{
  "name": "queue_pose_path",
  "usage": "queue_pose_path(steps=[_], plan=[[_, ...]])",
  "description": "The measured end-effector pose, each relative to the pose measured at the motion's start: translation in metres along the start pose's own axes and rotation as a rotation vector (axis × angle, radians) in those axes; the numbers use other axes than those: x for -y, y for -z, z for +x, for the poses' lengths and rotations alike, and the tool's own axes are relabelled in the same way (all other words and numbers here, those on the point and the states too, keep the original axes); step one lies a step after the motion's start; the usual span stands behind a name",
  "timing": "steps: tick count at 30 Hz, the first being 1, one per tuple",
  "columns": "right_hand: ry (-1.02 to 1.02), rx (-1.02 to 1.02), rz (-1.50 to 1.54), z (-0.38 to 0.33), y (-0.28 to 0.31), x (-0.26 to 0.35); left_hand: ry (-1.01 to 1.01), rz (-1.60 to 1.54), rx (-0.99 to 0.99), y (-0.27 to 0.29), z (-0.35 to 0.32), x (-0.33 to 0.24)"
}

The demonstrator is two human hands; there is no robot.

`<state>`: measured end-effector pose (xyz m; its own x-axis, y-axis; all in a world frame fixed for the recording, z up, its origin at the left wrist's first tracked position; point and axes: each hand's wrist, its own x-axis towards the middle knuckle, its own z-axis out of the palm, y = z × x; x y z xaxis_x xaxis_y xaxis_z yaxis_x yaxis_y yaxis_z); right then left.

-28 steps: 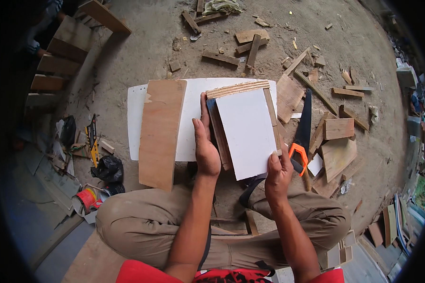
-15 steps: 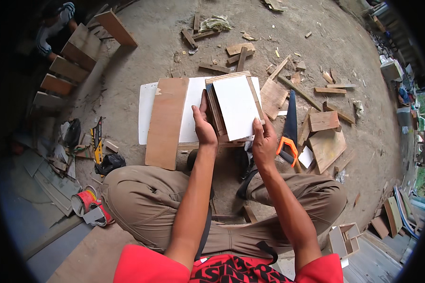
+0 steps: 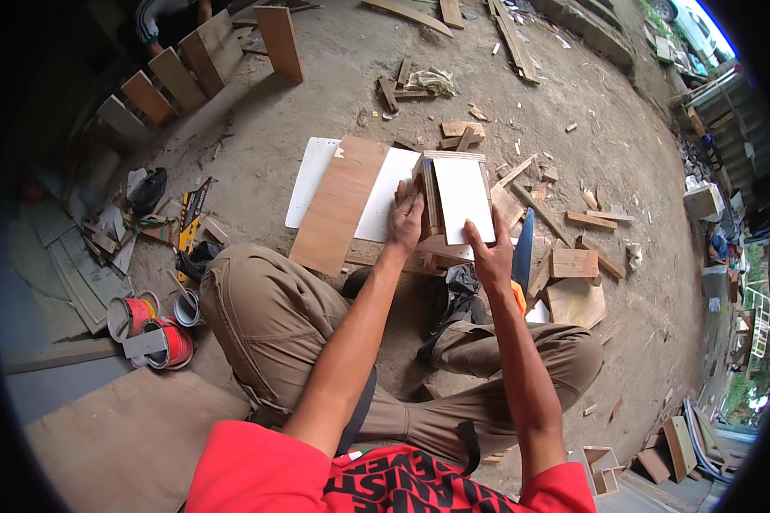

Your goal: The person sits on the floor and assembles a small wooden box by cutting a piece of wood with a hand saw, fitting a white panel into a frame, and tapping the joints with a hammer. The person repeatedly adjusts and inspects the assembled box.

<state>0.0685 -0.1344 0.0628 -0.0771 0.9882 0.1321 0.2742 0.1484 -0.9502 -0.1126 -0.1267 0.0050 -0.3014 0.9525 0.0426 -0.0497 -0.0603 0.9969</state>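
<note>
Holding a small wooden box (image 3: 453,201) tight, left hand (image 3: 405,221) on its side, right hand (image 3: 490,256) at its near white edge.
Held up over the dirt floor (image 3: 334,94), just above the brown board (image 3: 338,205). Best to keep thumbs flat, press both sides evenly, keep edges lined up.

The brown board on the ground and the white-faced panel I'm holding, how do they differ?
The brown board is bare wood-coloured; the white-faced panel is white. The brown board lies untouched on a white sheet; the panel is held by left hand and right hand. Both are flat rectangles.
</note>
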Motion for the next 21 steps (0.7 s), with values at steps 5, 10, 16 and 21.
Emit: queue_pose_path(steps=[5,10,16,21], plan=[[-0.095,0.161,0.280,0.006,0.015,-0.002,0.080,-0.168,-0.110,0.002,0.000,0.003],[-0.214,0.202,0.616,0.007,0.037,-0.029,0.232,-0.158,-0.008,-0.002,-0.001,-0.019],[-0.316,0.184,0.955,0.003,0.044,-0.051,0.209,-0.256,-0.134,-0.025,-0.012,-0.046],[-0.451,0.246,1.034,-0.007,0.029,-0.066,0.193,-0.052,-0.304,-0.005,0.015,-0.052]])
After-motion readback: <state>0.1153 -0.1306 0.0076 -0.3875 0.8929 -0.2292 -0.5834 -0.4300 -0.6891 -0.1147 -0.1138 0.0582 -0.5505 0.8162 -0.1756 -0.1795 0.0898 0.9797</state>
